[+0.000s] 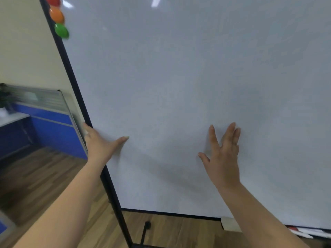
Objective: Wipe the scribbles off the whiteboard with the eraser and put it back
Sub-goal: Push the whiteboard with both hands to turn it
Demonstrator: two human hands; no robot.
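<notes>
Both hands empty: left hand grips the whiteboard's black frame, right hand splayed. The pale block eraser, lower right, looks light; pinch its long sides.

Left hand: arm extended forward, thumb spread to the right, fingers hidden from view. Right hand: raised, fingers extended upward and splayed, holding nothing.

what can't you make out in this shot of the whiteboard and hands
Head view only:
- Eraser on the tray: mostly hidden behind the right forearm.
- Markers: blurred, cut by the right edge.
- Left hand fingers: wrapped behind the whiteboard frame.
- Red magnet: cut by the top edge.
- Faint scribbles: motion blur prevents telling.
</notes>
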